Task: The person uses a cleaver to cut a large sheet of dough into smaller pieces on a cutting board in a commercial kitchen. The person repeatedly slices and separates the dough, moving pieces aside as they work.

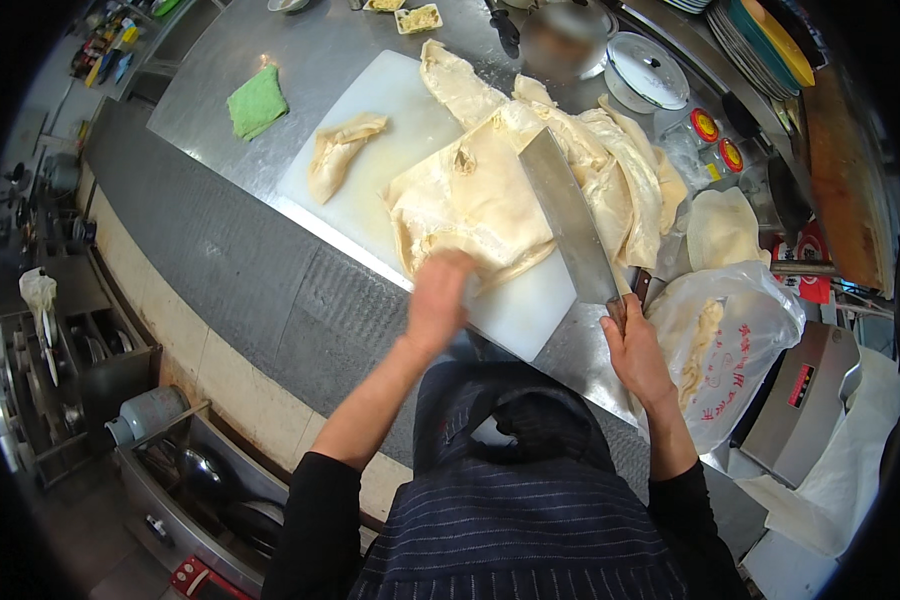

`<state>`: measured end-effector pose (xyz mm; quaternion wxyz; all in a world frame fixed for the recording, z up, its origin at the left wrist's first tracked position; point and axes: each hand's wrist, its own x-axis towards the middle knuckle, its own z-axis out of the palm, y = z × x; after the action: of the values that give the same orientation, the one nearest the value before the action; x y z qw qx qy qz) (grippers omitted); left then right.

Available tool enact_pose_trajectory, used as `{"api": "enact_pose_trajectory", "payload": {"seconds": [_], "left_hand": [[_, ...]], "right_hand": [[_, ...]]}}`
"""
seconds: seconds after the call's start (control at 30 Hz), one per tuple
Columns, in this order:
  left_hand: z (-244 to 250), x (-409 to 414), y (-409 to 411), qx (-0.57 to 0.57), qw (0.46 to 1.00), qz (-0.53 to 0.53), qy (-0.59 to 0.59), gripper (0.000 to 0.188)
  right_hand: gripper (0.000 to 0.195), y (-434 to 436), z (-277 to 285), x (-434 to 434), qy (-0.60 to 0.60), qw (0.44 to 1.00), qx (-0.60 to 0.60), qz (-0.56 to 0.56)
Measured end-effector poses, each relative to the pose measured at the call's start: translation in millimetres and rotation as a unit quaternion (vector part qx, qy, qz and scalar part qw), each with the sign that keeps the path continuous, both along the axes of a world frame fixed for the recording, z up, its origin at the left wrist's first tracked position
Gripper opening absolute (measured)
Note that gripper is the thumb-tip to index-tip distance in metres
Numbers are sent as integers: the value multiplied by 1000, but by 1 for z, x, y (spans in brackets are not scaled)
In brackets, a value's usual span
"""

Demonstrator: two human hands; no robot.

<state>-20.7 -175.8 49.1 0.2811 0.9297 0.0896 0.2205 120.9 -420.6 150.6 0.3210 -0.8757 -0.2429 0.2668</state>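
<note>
My right hand (637,352) grips the wooden handle of a cleaver (574,225), whose broad blade points away from me above the right part of the cutting board. Folded pale-yellow sheets that look like tofu skin (472,195) lie on the white cutting board (390,82). My left hand (441,296) is blurred at their near edge; whether its fingers hold the sheet is unclear. More loosely folded sheets (607,165) heap up beyond the blade. One small folded piece (337,154) rests apart at the board's left.
A green cloth (258,103) lies left of the board on the steel table (202,94). To the right are a lidded white pot (646,73), jars with red lids (720,146), a plastic bag (750,330) with a pale strip, and a scale (802,397). A second dark handle (641,285) lies near the cleaver.
</note>
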Motion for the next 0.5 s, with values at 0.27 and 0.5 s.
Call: {"api": "enact_pose_trajectory", "payload": {"seconds": [0.27,0.5], "left_hand": [[-22,-8,-44,42,992,23,114,73],[-32,1,-47,78,984,57,150,81]], "right_hand": [[30,0,3,-3,-12,1000,-5,11],[29,-4,-1,-11,-38,999,0,2]]}}
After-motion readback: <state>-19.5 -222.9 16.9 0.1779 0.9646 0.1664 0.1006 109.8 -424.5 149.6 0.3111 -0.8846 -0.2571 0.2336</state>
